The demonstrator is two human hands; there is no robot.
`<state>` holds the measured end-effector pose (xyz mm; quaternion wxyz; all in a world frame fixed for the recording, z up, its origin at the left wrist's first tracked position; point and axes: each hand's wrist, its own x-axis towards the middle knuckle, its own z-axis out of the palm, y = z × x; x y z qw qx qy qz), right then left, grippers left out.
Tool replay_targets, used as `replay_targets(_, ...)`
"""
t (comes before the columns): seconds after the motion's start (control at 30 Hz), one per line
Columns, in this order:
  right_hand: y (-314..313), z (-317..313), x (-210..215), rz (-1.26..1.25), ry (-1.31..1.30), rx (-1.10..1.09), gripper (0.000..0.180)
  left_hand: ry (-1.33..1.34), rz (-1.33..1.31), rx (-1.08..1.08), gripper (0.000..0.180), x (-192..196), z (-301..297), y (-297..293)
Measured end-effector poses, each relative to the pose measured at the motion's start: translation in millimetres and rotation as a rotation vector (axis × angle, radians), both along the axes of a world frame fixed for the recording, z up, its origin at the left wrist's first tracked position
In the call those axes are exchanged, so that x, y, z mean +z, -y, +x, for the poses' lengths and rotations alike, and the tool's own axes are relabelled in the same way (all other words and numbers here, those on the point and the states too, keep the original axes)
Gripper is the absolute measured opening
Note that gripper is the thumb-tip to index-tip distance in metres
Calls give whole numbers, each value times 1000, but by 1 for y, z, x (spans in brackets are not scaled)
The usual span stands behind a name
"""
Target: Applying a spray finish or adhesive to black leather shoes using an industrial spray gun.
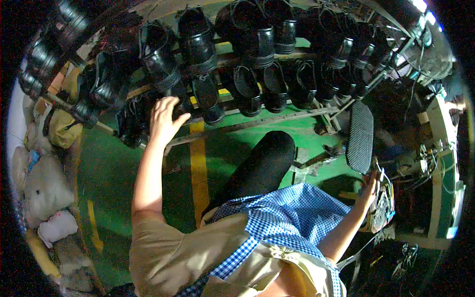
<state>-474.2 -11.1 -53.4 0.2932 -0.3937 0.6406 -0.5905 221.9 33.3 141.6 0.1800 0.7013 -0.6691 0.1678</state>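
Note:
My left hand (166, 118) reaches forward to the lower row of a shoe rack, its thumb apart from its fingers. It is over or against a black shoe (182, 103); whether it touches is unclear. Another black shoe (208, 98) stands just right of it. On the right side, my right hand (368, 189) is beside metal bars (382, 179) of some equipment, its fingers partly hidden and dark. Just beyond that hand rises a long, rounded, dark grey pad with a textured surface (360, 138). I cannot tell whether the hand grips anything.
The metal rack (257, 120) curves across the front, with several black shoes on two levels. Pale sacks (47, 190) lie along the left. A metal stand (303, 166) is near my knee. The green floor (128, 173) has yellow stripes. Cables (440, 166) hang at right.

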Motion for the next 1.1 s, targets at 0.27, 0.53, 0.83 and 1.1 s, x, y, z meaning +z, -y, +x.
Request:
replay_targets(0.27, 21, 7, 7, 165, 95, 78, 48, -194, 152, 55, 28, 43, -10, -24)
replay_targets(0.53, -2, 107, 114, 78, 152, 80, 46, -1007, -8, -91, 22, 128, -91, -101)
replay_targets(0.83, -7, 143, 120, 110, 242, 267, 37, -566, 124, -924, 28, 135, -226, -9)
replay_targets(1.1, -17, 158, 139, 68, 396, 323, 38, -66, 158, -1396, 29, 107, -326, 114)
